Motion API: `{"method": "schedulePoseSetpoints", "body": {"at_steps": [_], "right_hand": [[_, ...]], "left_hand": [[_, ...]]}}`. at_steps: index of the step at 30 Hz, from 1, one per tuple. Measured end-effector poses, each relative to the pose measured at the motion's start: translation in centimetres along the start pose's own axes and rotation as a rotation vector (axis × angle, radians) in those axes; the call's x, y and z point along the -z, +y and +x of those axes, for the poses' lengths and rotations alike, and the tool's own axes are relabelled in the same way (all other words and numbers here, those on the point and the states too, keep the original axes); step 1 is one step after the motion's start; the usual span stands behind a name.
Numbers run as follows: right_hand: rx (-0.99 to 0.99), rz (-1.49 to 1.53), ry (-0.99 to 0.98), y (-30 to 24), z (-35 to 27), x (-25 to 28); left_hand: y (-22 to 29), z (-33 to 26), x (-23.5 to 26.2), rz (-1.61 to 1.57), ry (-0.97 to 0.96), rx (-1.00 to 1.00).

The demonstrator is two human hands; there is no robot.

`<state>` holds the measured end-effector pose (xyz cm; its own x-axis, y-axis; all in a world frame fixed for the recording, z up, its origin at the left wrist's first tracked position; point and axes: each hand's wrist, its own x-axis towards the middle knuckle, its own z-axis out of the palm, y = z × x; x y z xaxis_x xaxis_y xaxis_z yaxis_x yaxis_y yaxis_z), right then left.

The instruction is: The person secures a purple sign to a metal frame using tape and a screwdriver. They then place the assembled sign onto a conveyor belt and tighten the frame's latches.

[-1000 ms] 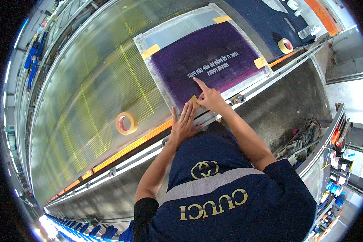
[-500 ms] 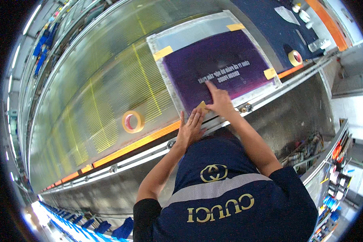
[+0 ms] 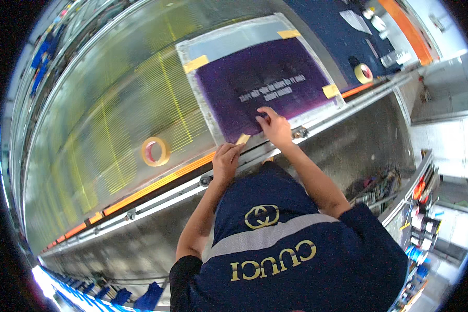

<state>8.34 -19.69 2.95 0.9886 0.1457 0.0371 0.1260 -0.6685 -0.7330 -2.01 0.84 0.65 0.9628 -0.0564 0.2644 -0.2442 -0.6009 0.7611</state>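
A screen-printing frame (image 3: 209,122) with a pale border and a dark purple mesh (image 3: 229,88) lies flat on a long table; pale mirrored lettering shows in the mesh. At its near left corner sits a short piece of masking tape (image 3: 243,139). My left hand (image 3: 226,160) has its fingers bunched together on the near end of that piece. Over the frame's near edge, just right of the tape, my right hand (image 3: 276,130) is raised with fingers curled and thumb apart, and nothing shows between them. More tape pieces (image 3: 196,64) mark the other corners.
One tape roll (image 3: 156,152) lies on the table left of the frame, another roll (image 3: 363,73) to its right. A metal rail (image 3: 177,190) and orange strip (image 3: 161,183) run along the near edge. Dark cloth (image 3: 322,26) and white paper (image 3: 354,22) lie at the far right.
My right hand has drawn back from the lettering toward the near edge, its pointing finger now curled. My left fingers, formerly stretched flat by the tape, are bunched at its end. The view has shifted slightly.
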Motion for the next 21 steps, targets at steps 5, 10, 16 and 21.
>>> {"method": "schedulePoseSetpoints", "body": {"at_steps": [5, 10, 16, 21], "right_hand": [[0.104, 0.148, -0.432, -5.0, -3.3, 4.5], [0.331, -0.387, -0.375, -3.7, -4.8, -0.2], [0.486, -0.062, -0.133, -2.3, -2.5, -1.4], [0.179, 0.244, 0.003, -5.0, -1.6, 2.5]], "left_hand": [[4.0, 1.9, 3.9, -0.194, 0.242, 0.212], [1.8, 0.1, 3.1, 0.138, 0.026, 0.035], [-0.4, -2.5, 1.5, 0.315, -0.181, 0.083], [-0.3, -2.8, 1.7, 0.35, -0.199, 0.103]]}}
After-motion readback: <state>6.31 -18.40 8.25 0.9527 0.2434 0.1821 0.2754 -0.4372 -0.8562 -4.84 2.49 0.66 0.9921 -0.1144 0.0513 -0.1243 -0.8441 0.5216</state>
